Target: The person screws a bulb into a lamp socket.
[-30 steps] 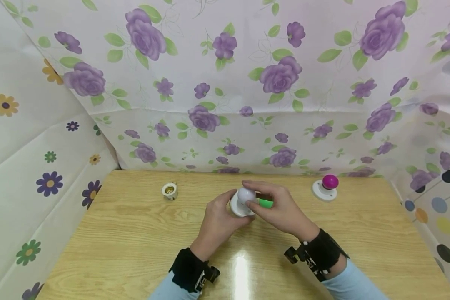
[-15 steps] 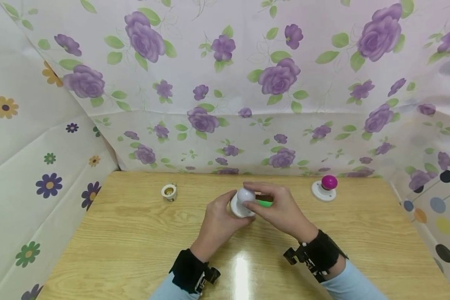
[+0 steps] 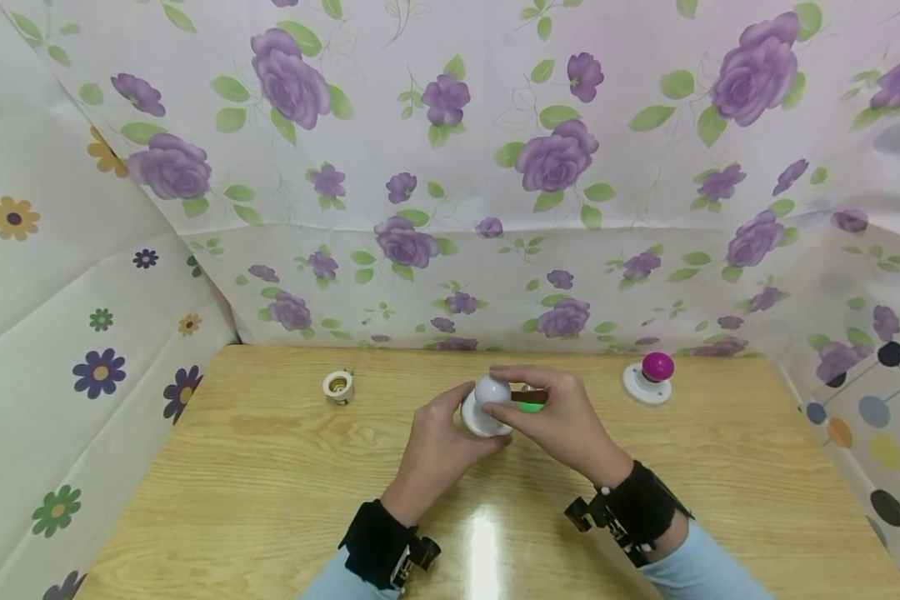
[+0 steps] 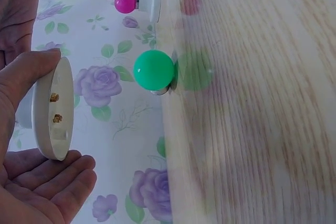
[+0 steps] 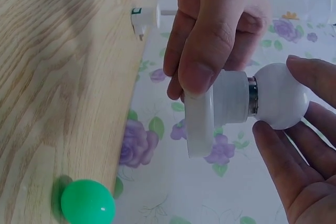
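My left hand grips a round white lamp holder by its flange, thumb on one side and fingers on the other. The holder's underside faces the table in the left wrist view, with two brass screws visible inside. With thumb and fingertips my right hand pinches a white round bulb. The bulb sits at the holder's mouth, and a band of its metal base shows between glass and socket. Both are held above the table. Beyond the right hand, a green bulb lies on the tabletop, partly hidden in the head view.
A small white socket stands at the back left of the wooden table. At the back right, a magenta bulb is fitted in a white round holder. Flowered sheets hang behind and beside the table.
The right hand's fingers have shifted slightly around the white bulb, and a little more of the green bulb's metal end shows behind them. The left hand keeps its hold.
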Demonstrator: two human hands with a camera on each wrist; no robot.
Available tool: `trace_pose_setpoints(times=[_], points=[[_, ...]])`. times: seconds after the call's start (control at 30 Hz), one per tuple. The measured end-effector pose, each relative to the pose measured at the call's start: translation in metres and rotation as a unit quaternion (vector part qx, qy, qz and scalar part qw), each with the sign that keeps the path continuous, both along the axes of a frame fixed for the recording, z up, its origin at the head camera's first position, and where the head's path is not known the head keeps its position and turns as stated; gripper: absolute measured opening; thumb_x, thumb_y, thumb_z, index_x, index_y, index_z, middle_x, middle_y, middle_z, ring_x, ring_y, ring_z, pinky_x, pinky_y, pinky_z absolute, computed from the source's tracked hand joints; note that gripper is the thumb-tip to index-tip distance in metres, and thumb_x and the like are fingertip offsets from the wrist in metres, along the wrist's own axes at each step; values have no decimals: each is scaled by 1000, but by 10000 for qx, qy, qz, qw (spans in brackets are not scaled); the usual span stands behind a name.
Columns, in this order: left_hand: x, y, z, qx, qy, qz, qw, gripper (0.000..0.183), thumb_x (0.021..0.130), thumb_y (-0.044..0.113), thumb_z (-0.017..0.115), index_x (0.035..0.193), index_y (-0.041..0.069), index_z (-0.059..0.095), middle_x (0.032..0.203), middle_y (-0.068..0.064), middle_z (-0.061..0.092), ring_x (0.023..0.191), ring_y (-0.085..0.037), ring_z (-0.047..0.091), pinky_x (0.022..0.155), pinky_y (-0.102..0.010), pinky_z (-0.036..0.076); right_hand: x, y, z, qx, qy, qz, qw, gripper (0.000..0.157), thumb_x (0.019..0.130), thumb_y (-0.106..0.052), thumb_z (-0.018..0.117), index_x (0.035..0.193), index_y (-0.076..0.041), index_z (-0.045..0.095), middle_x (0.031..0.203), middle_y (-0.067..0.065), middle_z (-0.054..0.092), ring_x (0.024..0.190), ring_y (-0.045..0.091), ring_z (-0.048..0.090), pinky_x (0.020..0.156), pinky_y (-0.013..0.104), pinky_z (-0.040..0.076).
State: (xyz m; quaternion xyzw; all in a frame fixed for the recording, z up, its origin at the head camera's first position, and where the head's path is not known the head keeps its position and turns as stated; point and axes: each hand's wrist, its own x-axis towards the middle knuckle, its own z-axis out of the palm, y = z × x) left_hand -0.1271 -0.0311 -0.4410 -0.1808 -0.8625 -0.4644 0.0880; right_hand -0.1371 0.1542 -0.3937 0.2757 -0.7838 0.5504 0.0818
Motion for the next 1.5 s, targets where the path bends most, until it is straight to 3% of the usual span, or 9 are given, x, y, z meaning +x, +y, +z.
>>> trace_pose_setpoints(times=[0.4, 0.57, 0.7, 0.87, 0.97, 1.13, 1.3, 1.5], points=[[0, -2, -1, 136, -37, -231, 9996, 73, 70, 51, 75, 134, 27, 48, 124, 12, 52, 113, -7, 48, 88, -39, 46, 4, -2, 6, -178, -32, -152, 9997, 34, 77, -16, 76, 109, -13, 67, 112, -2, 63, 99, 14, 59, 72, 32, 52], [0, -1, -1, 169, 26, -150, 9997, 71, 71, 51, 75, 133, 28, 48, 124, 12, 52, 112, -7, 49, 87, -39, 46, 11, -7, 19, -291, 86, -399, 9987, 33, 75, -10, 76, 106, -6, 67, 107, 3, 64, 96, 17, 61, 72, 32, 52], [0, 0, -1, 181, 135, -94, 9997, 69, 71, 50, 76, 131, 28, 50, 123, 13, 53, 113, -6, 48, 87, -38, 46, 9, -6, 17, -268, 223, -471, 9983, 39, 75, -13, 77, 111, -8, 65, 108, 2, 64, 99, 18, 59, 74, 33, 52], [-1, 0, -1, 132, 270, -64, 9995, 68, 71, 50, 76, 130, 26, 51, 121, 13, 54, 112, -5, 49, 87, -34, 46, -2, 2, 5, -22, 260, -189, 9995, 48, 79, -24, 75, 124, -19, 59, 122, -5, 57, 112, 15, 53, 84, 36, 48], [-1, 0, -2, 81, 268, -30, 9996, 69, 70, 52, 75, 130, 25, 52, 121, 12, 54, 111, -5, 49, 87, -32, 45, -4, 5, 5, 135, 60, 121, 9998, 48, 84, -27, 69, 130, -24, 54, 130, -7, 51, 118, 14, 47, 90, 36, 44], [-1, 0, -4, 105, 237, -44, 9997, 69, 70, 51, 76, 129, 26, 52, 120, 13, 54, 111, -5, 49, 87, -35, 46, 2, 4, 16, 231, -366, 508, 9978, 46, 89, -17, 63, 133, -17, 51, 135, -4, 47, 123, 16, 43, 93, 37, 41], [-1, 0, -3, 150, 302, -45, 9994, 68, 70, 50, 76, 129, 26, 52, 120, 13, 54, 111, -5, 49, 87, -37, 46, 12, -1, 31, 196, -505, 612, 9967, 42, 89, -8, 61, 131, -7, 52, 134, 1, 48, 121, 19, 45, 92, 40, 42], [-1, -1, -3, 159, 258, -68, 9995, 68, 70, 50, 76, 128, 25, 53, 120, 13, 55, 111, -5, 50, 86, -37, 46, 7, 0, 21, 154, -550, 648, 9963, 41, 89, -10, 62, 129, -12, 55, 131, -2, 51, 119, 17, 47, 90, 38, 43]])
